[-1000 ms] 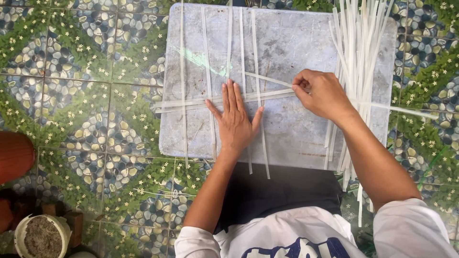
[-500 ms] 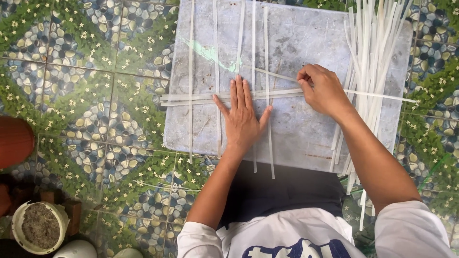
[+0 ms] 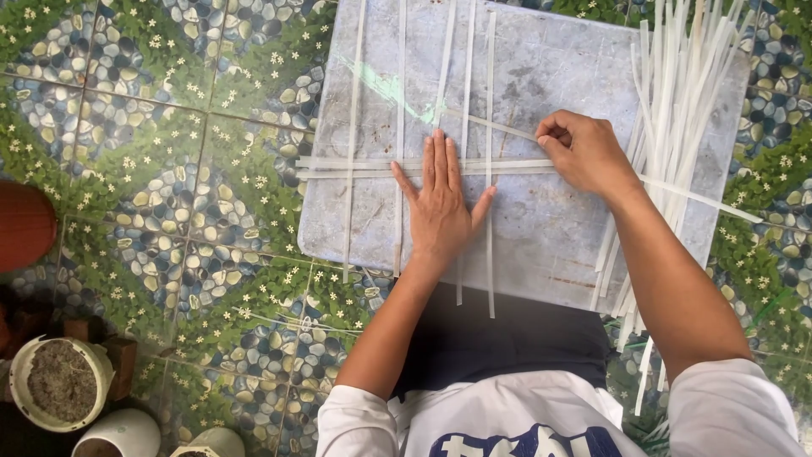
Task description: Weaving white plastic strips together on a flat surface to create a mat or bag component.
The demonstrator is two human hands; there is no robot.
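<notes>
A grey board lies on the patterned tile floor. Several thin white strips run lengthwise across it, crossed by a few horizontal strips. My left hand lies flat, fingers together, pressing the crossing strips onto the board. My right hand pinches one slanted white strip at the board's right half; that strip runs up-left under the lengthwise ones and trails right past my wrist. A loose bundle of white strips lies along the board's right edge.
Green and blue pebble-pattern tiles surround the board. A reddish-brown round object sits at the left edge. A white pot of grey soil and two more white pots stand at bottom left. My dark-trousered lap is below the board.
The view has shifted, so the board sits further right and higher. My right hand stays pinched on the slanted strip, drawn slightly left. My left hand remains flat on the weave.
</notes>
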